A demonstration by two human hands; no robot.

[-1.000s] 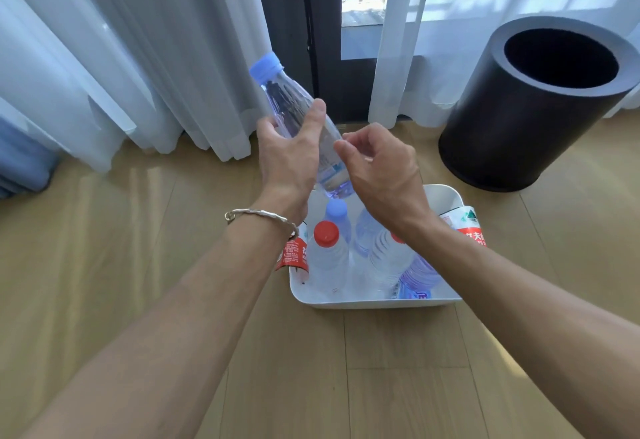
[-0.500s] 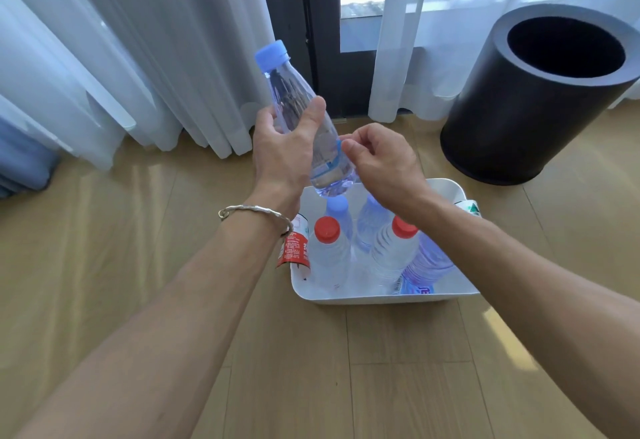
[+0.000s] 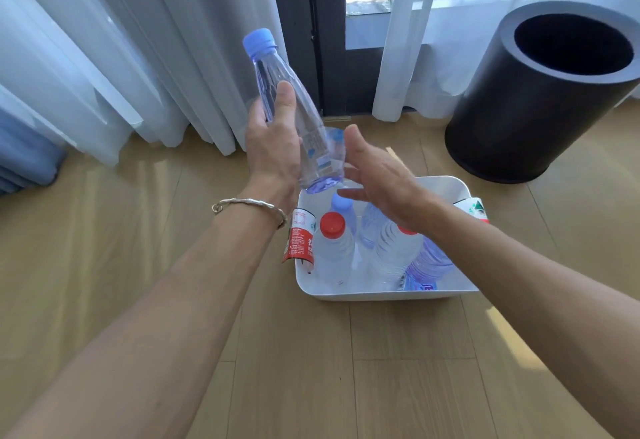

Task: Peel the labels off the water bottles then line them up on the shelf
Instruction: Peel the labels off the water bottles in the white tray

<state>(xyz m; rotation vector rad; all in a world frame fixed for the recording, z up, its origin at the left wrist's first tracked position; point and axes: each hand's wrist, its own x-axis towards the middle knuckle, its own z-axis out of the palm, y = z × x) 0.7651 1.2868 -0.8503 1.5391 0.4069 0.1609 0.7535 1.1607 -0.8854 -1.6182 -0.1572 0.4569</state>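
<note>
1. Wooden floor [image 3: 311, 376]: pale planks. Both bare forearms reach forward over it.

2. White tub [image 3: 381, 295]: stands on the floor, below and just beyond the wrists. It contains:
- a red-capped bottle [image 3: 334, 248], upright at the front left, body bare and clear;
- a second clear bottle [image 3: 393, 253], upright beside it, its red cap largely hidden under the right wrist;
- a blue-capped bottle [image 3: 341, 204] behind these, only its top showing;
- a purple-tinted bottle [image 3: 429, 265], lying tilted at the front right corner with a blue printed label at its lower end.

3. Red label [image 3: 299, 241]: loose, draped over the tub's left rim and hanging outside.

4. White, green and red label [image 3: 476, 208]: at the tub's right rim, partly hidden by the right forearm.

5. Bracelet [image 3: 249, 205]: silver-coloured band on the left wrist.

6. Left hand [image 3: 273, 148]: raised above the tub's far edge, fingers and thumb wrapped round the held bottle.

7. Held bottle [image 3: 310, 130]: clear, blue cap, tilted with the cap up and to the left and the base over the tub's far rim. It carries a transparent printed label; a clear flap stands off its right side.

8. Right hand [image 3: 377, 175]: fingers spread and straight, gripping nothing, just beside the held bottle's lower half. Contact with the flap cannot be told.

9. Black cylindrical bin [image 3: 519, 120]: open-topped, on the floor to the far right, well apart from the tub.

10. White curtains [image 3: 138, 40]: sheer, reaching the floor along the far wall, either side of a dark door frame [image 3: 301, 23].
</note>
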